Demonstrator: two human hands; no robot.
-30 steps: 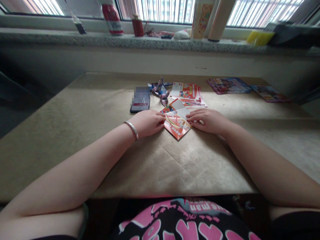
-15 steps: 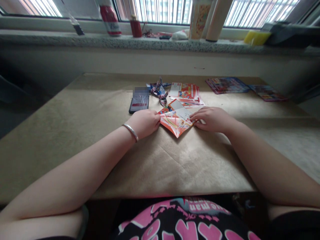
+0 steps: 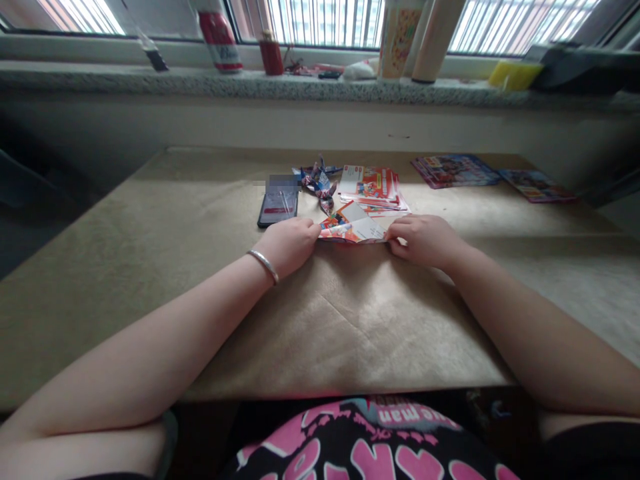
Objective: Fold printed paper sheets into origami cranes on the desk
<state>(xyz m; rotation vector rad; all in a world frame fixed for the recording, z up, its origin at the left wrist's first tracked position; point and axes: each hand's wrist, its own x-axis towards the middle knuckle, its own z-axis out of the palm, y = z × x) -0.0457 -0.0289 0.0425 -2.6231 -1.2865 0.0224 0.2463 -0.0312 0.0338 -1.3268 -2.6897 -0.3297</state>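
A sheet of printed paper [image 3: 356, 224], red, orange and white with crease lines, lies between my two hands on the table. My left hand [image 3: 293, 241], with a silver bangle at the wrist, pinches its left corner. At the right corner my right hand [image 3: 420, 239] pinches the paper between thumb and fingers. The near edge runs nearly straight from hand to hand. Just beyond my left hand lies a phone [image 3: 279, 203]. Behind the paper are folded blue-and-purple paper pieces [image 3: 320, 183] and a stack of red-and-white printed sheets [image 3: 371, 183].
More printed cards [image 3: 455, 171] lie at the table's back right, with another pile [image 3: 537, 185] beside them. On the windowsill [image 3: 310, 87] stand a red-and-white bottle [image 3: 220, 40], a small red container [image 3: 271, 55], a tall tumbler [image 3: 437, 40] and a yellow object [image 3: 515, 75].
The paper's near triangular point, which stuck out toward me, has folded under or away, leaving a straight near edge. My right fingers have drawn together into a pinch at the right corner.
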